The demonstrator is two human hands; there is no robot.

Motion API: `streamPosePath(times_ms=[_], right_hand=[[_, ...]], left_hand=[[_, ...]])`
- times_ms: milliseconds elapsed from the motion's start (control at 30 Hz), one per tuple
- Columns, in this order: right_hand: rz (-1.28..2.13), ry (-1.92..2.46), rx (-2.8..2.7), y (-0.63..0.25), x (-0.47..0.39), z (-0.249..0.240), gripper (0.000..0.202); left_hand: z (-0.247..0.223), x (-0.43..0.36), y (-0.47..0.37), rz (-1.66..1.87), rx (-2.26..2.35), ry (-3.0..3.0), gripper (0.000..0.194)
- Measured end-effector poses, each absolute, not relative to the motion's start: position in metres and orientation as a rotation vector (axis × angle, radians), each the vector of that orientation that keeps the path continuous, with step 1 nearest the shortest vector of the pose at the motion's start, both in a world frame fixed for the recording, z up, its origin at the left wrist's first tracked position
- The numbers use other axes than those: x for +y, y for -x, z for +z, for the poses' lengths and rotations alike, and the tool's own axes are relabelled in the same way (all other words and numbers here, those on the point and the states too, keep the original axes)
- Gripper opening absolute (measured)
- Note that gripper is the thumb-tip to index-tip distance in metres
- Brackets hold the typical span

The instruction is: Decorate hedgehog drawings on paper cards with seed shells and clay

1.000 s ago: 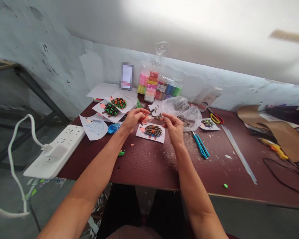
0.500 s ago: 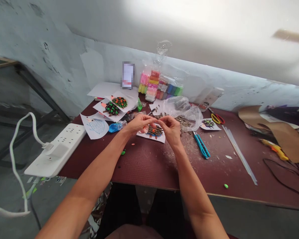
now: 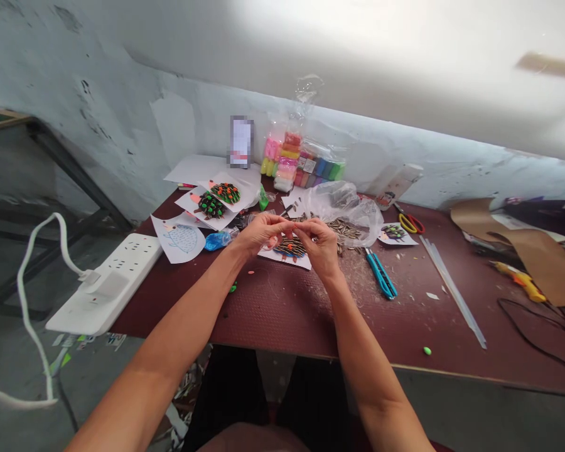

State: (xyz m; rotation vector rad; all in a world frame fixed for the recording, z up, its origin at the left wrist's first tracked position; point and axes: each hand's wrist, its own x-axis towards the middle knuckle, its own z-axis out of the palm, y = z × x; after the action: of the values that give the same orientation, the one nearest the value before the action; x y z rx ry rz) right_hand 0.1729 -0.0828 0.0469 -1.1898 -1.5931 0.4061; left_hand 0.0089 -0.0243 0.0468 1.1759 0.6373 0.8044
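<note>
My left hand (image 3: 262, 233) and my right hand (image 3: 322, 246) meet fingertip to fingertip above the table, both pinched closed. Whatever is between their fingertips is too small to make out. Right below them lies a paper with a hedgehog picture (image 3: 289, 247), its back covered in striped seeds with orange dots and a blue edge; my hands partly hide it. Beyond my right hand, a clear plastic bag (image 3: 365, 220) lies beside a heap of sunflower seeds (image 3: 344, 228). A bag of blue clay (image 3: 215, 241) rests near my left wrist.
Finished-looking hedgehog pictures (image 3: 210, 205) and a blue hedgehog drawing (image 3: 184, 238) lie at left, near a power strip (image 3: 117, 276). Packs of coloured clay (image 3: 289, 160) stand by the wall. Rightward are a teal utility knife (image 3: 381, 275), scissors (image 3: 410, 222), glue sticks (image 3: 454, 292) and a glue gun (image 3: 520, 281).
My fingertips shift slightly while staying pressed together, and my right hand moves a little to the left. The things on the table stay where they were.
</note>
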Motion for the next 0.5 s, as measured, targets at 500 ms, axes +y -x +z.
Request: streamPosePath(times_ms=[500], right_hand=[[0.282, 1.245, -1.702, -0.1737, -0.0856, 0.0488, 0.014]], left_hand=[[0.0504, -0.0282, -0.0090, 0.806, 0.742, -1.304, 0.055]])
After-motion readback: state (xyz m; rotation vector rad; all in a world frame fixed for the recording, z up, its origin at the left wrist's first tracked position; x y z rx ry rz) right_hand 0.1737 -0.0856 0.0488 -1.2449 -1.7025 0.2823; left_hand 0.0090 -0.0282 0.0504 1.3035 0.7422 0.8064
